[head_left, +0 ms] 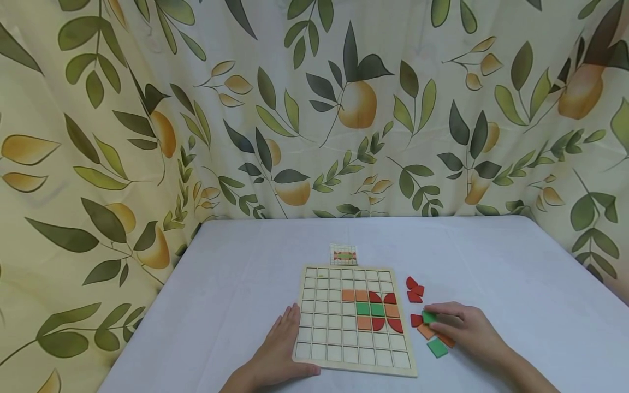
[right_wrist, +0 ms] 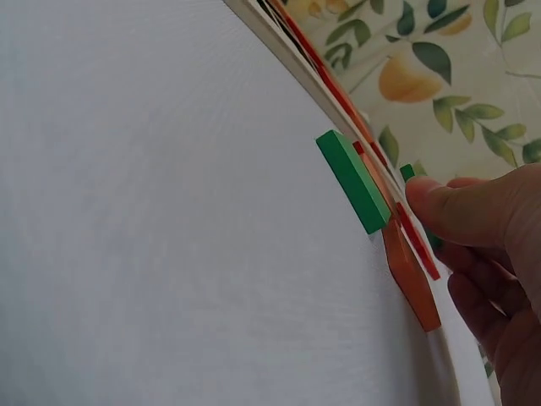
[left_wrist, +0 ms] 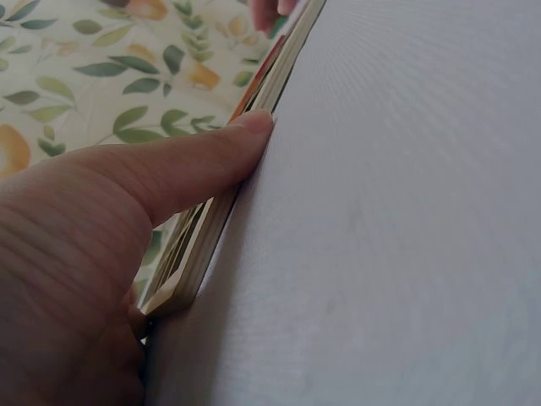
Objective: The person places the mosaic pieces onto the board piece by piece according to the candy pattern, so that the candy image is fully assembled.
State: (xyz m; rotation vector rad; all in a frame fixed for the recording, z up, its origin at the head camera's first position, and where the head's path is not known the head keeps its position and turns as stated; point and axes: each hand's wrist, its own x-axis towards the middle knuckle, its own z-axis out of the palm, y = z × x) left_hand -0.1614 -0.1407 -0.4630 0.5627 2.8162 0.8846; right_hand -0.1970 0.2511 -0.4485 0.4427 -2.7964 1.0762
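My right hand (head_left: 469,327) pinches a green square tile (head_left: 429,316) between thumb and fingers, just off the right side of a wooden grid board (head_left: 324,350). Under and beside it lie orange tiles (head_left: 426,331), a red piece (head_left: 416,320) and another green square tile (head_left: 437,347). My left hand (head_left: 275,352) lies at the board's front left corner, fingers straight along the left side. In the left wrist view its thumb (left_wrist: 207,165) presses along the front edge. Green squares (head_left: 377,310), orange squares (head_left: 348,295) and red quarter-circles (head_left: 395,326) fill several cells of the board.
A small pattern card (head_left: 343,247) with a coloured design lies behind the board's far edge. More red pieces (head_left: 415,296) sit to the right of the board. The white-covered table (head_left: 236,284) meets a leaf-and-fruit patterned curtain (head_left: 314,109) at the back.
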